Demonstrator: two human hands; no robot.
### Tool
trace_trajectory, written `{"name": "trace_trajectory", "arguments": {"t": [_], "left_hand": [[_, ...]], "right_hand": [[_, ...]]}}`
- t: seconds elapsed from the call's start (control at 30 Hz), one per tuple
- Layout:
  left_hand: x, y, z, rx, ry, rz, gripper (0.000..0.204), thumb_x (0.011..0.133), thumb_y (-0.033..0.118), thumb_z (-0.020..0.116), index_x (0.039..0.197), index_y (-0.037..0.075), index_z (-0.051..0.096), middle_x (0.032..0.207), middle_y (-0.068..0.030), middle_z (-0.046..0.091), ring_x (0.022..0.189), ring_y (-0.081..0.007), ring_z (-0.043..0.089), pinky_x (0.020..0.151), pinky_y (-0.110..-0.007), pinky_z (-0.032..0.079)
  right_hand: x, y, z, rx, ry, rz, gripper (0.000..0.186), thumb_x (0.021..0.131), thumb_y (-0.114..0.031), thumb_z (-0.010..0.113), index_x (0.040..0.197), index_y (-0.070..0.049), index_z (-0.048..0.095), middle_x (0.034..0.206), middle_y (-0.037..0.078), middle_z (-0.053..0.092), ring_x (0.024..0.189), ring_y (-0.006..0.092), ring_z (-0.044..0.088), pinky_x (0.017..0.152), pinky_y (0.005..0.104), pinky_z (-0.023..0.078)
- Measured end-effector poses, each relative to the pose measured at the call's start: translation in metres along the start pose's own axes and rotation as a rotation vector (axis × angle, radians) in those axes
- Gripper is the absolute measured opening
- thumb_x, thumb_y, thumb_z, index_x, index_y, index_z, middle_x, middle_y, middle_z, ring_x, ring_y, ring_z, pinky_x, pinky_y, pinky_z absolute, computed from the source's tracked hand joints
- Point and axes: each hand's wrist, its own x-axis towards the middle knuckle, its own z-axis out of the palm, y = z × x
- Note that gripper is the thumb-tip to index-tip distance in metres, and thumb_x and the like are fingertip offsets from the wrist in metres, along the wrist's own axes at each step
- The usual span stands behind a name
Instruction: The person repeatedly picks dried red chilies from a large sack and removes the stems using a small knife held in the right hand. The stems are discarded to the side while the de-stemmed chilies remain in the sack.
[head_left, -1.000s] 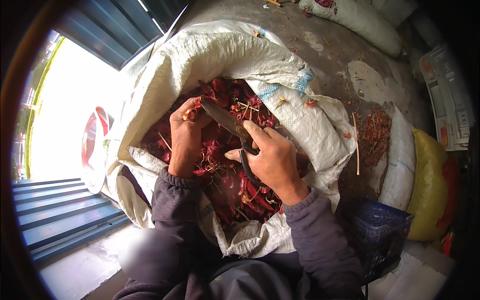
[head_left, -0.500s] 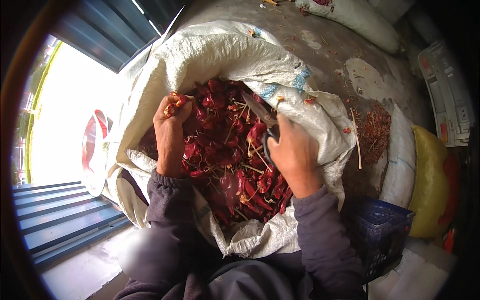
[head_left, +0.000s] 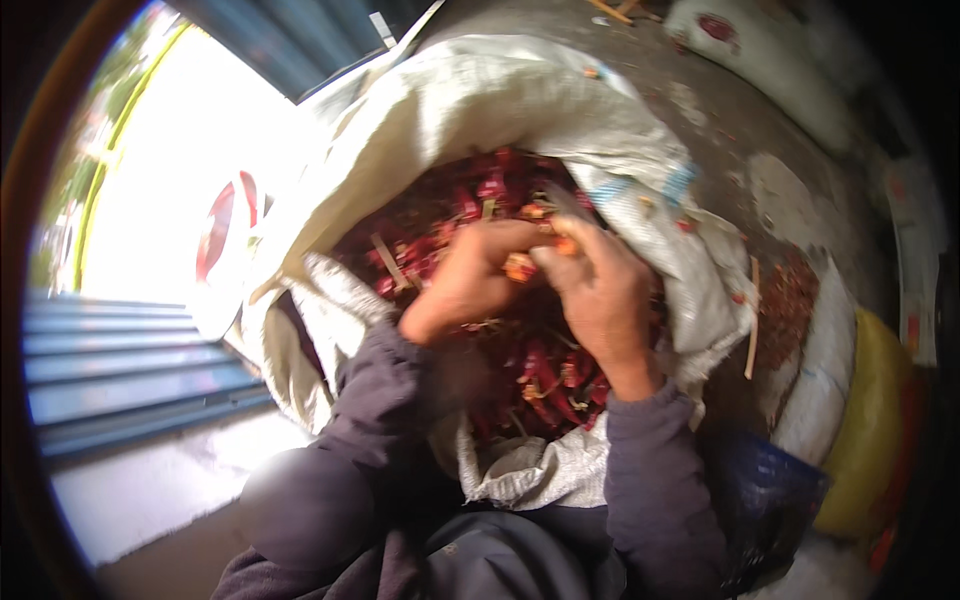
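Note:
A large white woven sack [head_left: 500, 85] stands open in front of me, full of dried red chili peppers [head_left: 540, 370] with pale stems. Above the peppers, my left hand [head_left: 472, 268] is closed around a few chili peppers [head_left: 519, 267], whose orange-red ends poke out by the fingertips. My right hand [head_left: 605, 300] meets it there, fingers bent and closed. A blurred grey blade of the scissors [head_left: 568, 203] shows beyond the right fingers; the handles are hidden by the hand. Motion blur hides exactly where the blades touch.
At right lie a stick [head_left: 752, 320], a heap of red bits [head_left: 788, 310], a white sack [head_left: 818, 375] and a yellow sack [head_left: 858, 430]. A dark blue crate [head_left: 765, 490] stands by my right arm. Another full sack [head_left: 755, 60] lies at the back; blue corrugated metal [head_left: 130, 350] is at left.
My left hand has moved right with its peppers, and my right hand has turned inward, so the two now meet over the sack. The whole view has shifted slightly.

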Motion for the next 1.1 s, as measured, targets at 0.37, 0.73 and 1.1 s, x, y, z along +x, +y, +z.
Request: {"name": "trace_trajectory", "arguments": {"t": [0.37, 0.73, 1.1], "left_hand": [[-0.080, 0.030, -0.084, -0.072, 0.544, -0.158, 0.011, 0.092, 0.008, 0.073, 0.102, 0.004, 0.073, 0.089, -0.0048, 0.072, 0.083, -0.0118, 0.069, 0.067, -0.027, 0.054], [-0.287, -0.184, -0.164, -0.159, 1.040, -0.995, 0.024, 0.085, 0.016, 0.074, 0.102, 0.001, 0.065, 0.092, -0.0064, 0.066, 0.086, -0.0142, 0.061, 0.075, -0.030, 0.048], [-0.171, -0.076, -0.150, 0.130, 1.088, -0.264, 0.028, 0.098, 0.006, 0.066, 0.125, 0.000, 0.067, 0.108, -0.0076, 0.072, 0.086, -0.0107, 0.064, 0.071, -0.025, 0.050]], "right_hand": [[-0.005, 0.009, -0.020, 0.409, 0.038, 0.569, 0.041, 0.109, -0.040, 0.052, 0.083, -0.008, 0.058, 0.063, -0.008, 0.044, 0.053, 0.0009, 0.035, 0.046, 0.0190, 0.028], [-0.015, 0.008, -0.011, 0.374, -0.124, 0.589, 0.030, 0.107, -0.030, 0.058, 0.105, -0.002, 0.068, 0.070, -0.004, 0.052, 0.056, 0.0018, 0.042, 0.049, 0.0178, 0.034], [-0.002, 0.012, -0.028, 0.587, -0.086, 0.614, 0.033, 0.104, -0.033, 0.064, 0.087, -0.005, 0.065, 0.065, -0.003, 0.055, 0.051, 0.0019, 0.043, 0.047, 0.0184, 0.034]]}}
